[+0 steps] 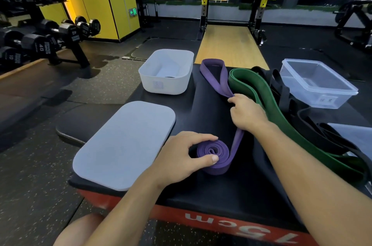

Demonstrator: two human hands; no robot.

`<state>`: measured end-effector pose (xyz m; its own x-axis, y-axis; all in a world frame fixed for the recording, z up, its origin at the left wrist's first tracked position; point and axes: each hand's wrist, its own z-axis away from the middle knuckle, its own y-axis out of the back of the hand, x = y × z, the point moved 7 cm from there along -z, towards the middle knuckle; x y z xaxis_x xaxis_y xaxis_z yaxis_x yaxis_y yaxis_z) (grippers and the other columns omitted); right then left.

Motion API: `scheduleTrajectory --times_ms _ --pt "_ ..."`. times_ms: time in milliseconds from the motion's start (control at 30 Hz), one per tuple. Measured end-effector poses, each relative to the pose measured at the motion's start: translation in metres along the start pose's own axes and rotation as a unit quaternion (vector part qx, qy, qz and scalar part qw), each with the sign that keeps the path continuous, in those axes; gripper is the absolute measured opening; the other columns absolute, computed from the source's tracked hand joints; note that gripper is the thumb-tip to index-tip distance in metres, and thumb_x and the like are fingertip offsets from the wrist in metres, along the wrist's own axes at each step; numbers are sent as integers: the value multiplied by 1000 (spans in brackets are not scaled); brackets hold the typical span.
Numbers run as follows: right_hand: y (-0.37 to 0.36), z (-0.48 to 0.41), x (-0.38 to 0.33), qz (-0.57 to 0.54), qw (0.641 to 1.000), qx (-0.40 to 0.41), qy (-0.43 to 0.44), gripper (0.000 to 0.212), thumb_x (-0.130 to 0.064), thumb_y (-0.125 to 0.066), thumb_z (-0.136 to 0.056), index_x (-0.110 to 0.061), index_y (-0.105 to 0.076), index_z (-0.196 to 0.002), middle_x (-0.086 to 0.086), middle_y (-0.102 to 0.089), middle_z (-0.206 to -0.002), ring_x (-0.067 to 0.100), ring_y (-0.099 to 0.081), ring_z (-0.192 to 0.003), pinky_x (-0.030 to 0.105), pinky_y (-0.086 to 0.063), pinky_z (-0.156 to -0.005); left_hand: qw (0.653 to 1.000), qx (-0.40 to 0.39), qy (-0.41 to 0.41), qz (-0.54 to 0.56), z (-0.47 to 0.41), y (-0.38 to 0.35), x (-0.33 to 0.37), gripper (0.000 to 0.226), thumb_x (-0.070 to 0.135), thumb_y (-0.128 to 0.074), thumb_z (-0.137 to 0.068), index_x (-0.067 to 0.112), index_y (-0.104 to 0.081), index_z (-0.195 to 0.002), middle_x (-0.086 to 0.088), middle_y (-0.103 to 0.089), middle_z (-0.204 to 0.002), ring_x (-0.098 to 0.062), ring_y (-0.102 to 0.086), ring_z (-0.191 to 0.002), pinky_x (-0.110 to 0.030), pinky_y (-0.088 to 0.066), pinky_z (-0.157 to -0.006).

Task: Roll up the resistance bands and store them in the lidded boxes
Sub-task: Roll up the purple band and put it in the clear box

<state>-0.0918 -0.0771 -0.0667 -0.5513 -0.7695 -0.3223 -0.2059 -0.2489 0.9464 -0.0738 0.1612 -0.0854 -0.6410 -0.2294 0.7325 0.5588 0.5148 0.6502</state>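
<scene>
Fingers (203, 137) of left hand (177, 158) pinch purple band (219, 169) coil; right hand (248, 114) grips its tail

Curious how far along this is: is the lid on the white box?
No: the white box stands open, while a grey lid lies flat beside the left hand.

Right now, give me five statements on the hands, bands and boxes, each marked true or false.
1. The left hand holds the rolled end of the purple band. True.
2. The green band is already rolled up. False: it lies unrolled, to the right of the purple band.
3. The right hand grips the purple band's unrolled stretch. True.
4. The white box has its lid on. False: the box is open, and the lid lies flat nearer the person.
5. The clear box stands at the far right with no lid on it. True.
</scene>
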Motion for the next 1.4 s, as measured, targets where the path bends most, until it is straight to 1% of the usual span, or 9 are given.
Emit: scheduleTrajectory --times_ms 267,400,467,567,667,933,1067,1267,1400 --pt "7 5 -3 -37 999 -26 -5 48 -25 -55 -94 -32 -61 -140 0 -59 -146 28 -57 -128 42 -50 -103 1000 0 -3 -9 1 0 -1 46 53 -76 -89 48 -65 -133 33 -65 -125 8 -52 -126 -15 -40 -104" --pt "11 13 -5 -30 1000 -3 0 71 -26 -59 -92 -35 -35 -158 3 -53 -148 32 -56 -127 44 -51 -99 1000 0 -4 -9 0 0 0 46 53 -75 -89 48 -65 -134 33 -65 -125 8 -51 -126 -13 -38 -103" --pt "13 17 -3 -42 999 27 -23 77 -24 -61 -93 -27 -24 -161 6 -52 -149 35 -55 -129 45 -49 -98 1000 0 -3 -12 1 0 0 46 53 -75 -89 48 -65 -134 34 -64 -123 9 -51 -125 -13 -38 -102" --pt "15 18 3 -51 995 63 -52 50 -15 -60 -92 -14 -49 -141 11 -63 -136 37 -57 -122 43 -48 -94 1000 -3 -1 -11 1 0 0 45 53 -75 -90 48 -65 -134 34 -64 -123 10 -50 -125 -12 -38 -102" --pt "18 21 2 -44 996 62 -53 42 -12 -59 -90 -14 -59 -132 11 -68 -124 36 -58 -117 39 -47 -84 1000 -3 -2 -8 1 0 1 46 52 -76 -90 47 -65 -134 33 -64 -125 9 -51 -126 -11 -38 -102" --pt "23 28 -4 -89 994 34 -49 38 -20 -65 -82 -31 -63 -118 -6 -71 -108 27 -64 -103 36 -51 -83 1000 -3 -3 -8 1 0 -1 46 53 -76 -89 48 -65 -133 35 -63 -124 9 -51 -126 -13 -38 -103" --pt "19 36 -10 -57 997 17 -42 22 -18 -59 -84 -25 -49 -103 -1 -62 -99 31 -58 -91 37 -44 -76 1000 0 -2 -1 1 -1 -1 47 55 -75 -87 49 -65 -133 32 -64 -126 7 -52 -127 -20 -41 -107" --pt "23 46 -11 -41 998 20 -49 24 -22 -61 -87 -22 -45 -104 1 -60 -99 31 -57 -88 38 -43 -73 1000 1 -3 -4 0 0 -1 48 57 -73 -86 49 -65 -133 33 -64 -125 7 -52 -126 -19 -41 -106" --pt "23 52 -8 -44 998 11 -54 48 -39 -68 -85 -25 -46 -126 0 -60 -109 28 -57 -96 37 -44 -77 1000 0 -1 -7 0 -1 -2 46 52 -76 -89 49 -65 -133 33 -64 -125 8 -51 -127 -17 -39 -106"
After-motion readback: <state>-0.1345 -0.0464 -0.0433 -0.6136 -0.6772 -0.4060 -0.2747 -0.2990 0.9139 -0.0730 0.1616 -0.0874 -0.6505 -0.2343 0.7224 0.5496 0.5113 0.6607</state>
